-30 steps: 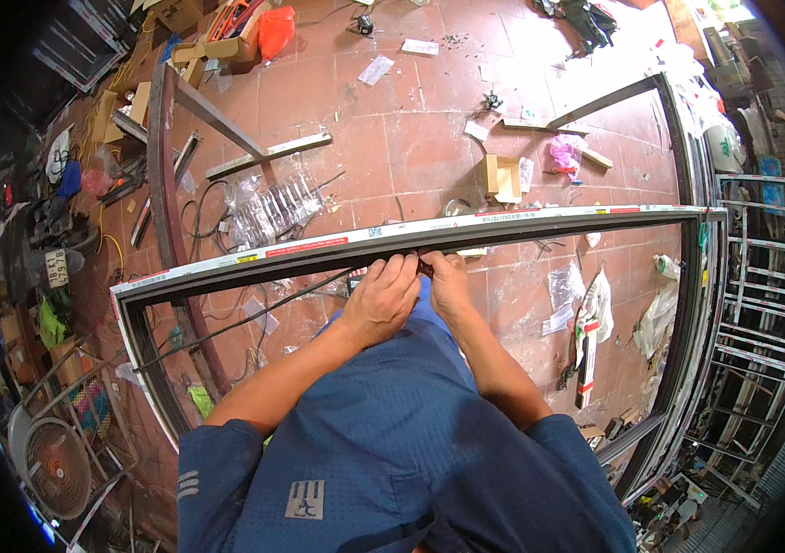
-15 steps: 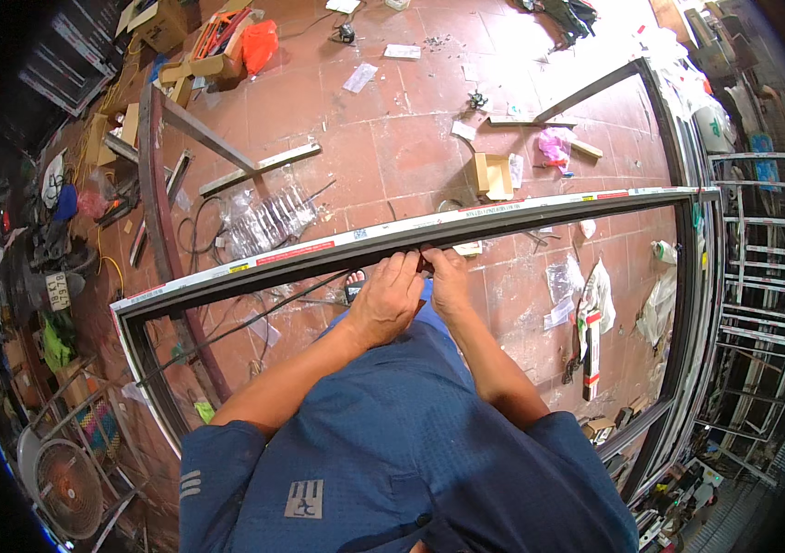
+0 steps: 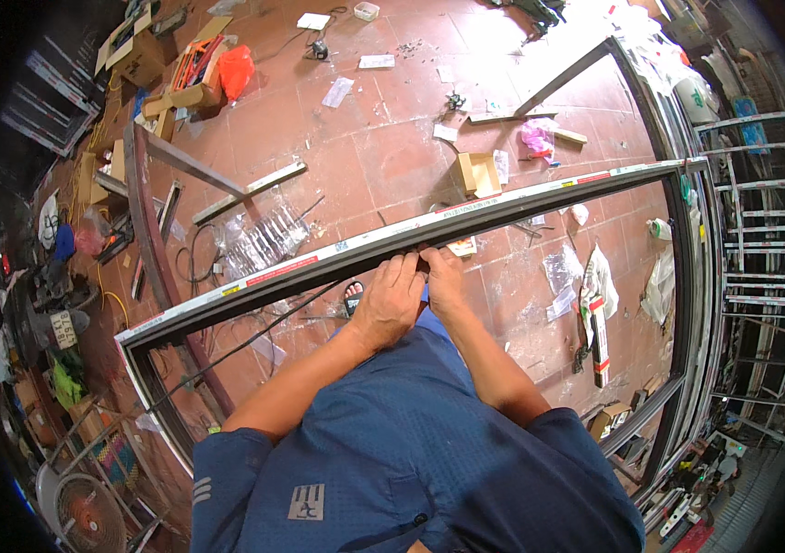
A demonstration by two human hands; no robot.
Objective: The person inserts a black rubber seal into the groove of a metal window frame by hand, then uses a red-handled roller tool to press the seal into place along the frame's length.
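A large dark metal frame (image 3: 383, 229) with white protective tape along its rail stretches across in front of me. A thin black rubber strip (image 3: 268, 328) runs slantwise from the frame's left side up to the rail by my hands. My left hand (image 3: 389, 302) lies against the near face of the rail, its fingers bent and pressed together at the strip's end. Right beside it, my right hand (image 3: 445, 280) pinches at the same spot with thumb and forefinger. The fingertips hide most of what they hold, and the strip's exact seat in the rail cannot be seen.
Dark trestle legs (image 3: 158, 221) support the frame at left. On the tiled floor lie an open cardboard box (image 3: 478, 175), plastic wrap (image 3: 263, 241) and a pink bag (image 3: 536, 138). Metal frames (image 3: 766, 212) are stacked at right; a fan (image 3: 88, 516) stands at lower left.
The view has shifted a little, so the floor and far objects sit further left and higher. Both hands stay together at the rail, with hardly any change in their grip.
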